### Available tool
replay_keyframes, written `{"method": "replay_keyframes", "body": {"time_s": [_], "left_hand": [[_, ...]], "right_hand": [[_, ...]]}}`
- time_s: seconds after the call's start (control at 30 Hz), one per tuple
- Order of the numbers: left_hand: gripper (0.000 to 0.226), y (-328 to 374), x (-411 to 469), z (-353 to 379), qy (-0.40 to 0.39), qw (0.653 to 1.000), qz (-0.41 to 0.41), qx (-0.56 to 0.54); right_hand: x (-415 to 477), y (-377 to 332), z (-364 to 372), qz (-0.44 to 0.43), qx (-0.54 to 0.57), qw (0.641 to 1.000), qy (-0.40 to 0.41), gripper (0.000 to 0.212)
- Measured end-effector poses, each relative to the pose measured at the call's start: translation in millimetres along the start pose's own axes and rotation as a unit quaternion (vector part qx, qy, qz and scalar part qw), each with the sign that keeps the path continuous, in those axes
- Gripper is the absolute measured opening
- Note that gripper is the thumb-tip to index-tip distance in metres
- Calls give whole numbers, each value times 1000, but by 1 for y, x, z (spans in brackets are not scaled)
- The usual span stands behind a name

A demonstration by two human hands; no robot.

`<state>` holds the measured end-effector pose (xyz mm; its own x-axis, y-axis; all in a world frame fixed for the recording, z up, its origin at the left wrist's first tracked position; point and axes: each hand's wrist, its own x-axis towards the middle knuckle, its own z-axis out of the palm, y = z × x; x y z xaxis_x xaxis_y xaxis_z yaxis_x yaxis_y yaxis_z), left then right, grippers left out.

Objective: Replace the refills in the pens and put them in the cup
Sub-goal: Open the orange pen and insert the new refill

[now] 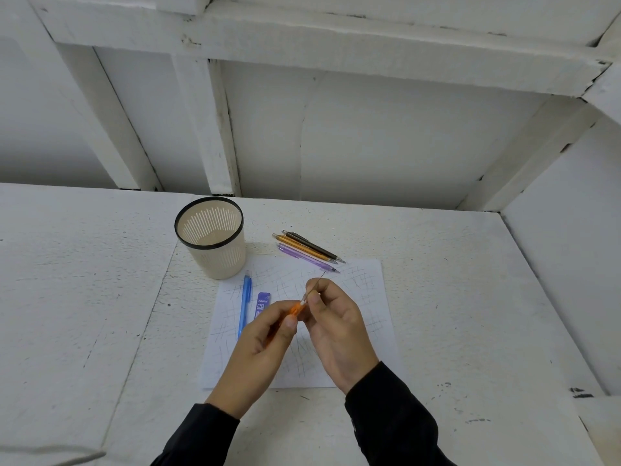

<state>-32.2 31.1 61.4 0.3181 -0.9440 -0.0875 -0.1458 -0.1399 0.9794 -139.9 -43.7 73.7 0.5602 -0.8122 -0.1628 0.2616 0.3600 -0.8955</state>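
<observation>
Both hands busy mid-frame: left hand [263, 341] grips the light orange plastic pen [296, 309], right hand [336, 331] pinches a thin grey refill [314, 285], likely brittle, low down.

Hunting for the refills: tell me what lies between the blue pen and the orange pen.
Head view: a purple refill case on the paper, between blue pen and orange pen.

**White desk, here's what's on it**

So the rough white-painted wooden table [84, 280] has a beige slotted plastic cup with a black rim [215, 250] standing upright. Just right of it, a black plastic pen [312, 246], an amber translucent pen [304, 248] and a purple translucent pen [307, 258] lie side by side. The purple one's tip reaches onto a scribbled-on white paper sheet [363, 297] lying flat.
</observation>
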Motion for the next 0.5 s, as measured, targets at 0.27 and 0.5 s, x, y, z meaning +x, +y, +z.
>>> {"method": "replay_keyframes", "body": {"time_s": [0.27, 0.5], "left_hand": [[30, 4, -3, -2, 65, 997, -2, -33], [31, 4, -3, -7, 75, 997, -8, -24]], "right_hand": [[13, -1, -14, -29, -153, 988, 19, 17], [69, 9, -61, -65, -623, 769, 131, 24]]}}
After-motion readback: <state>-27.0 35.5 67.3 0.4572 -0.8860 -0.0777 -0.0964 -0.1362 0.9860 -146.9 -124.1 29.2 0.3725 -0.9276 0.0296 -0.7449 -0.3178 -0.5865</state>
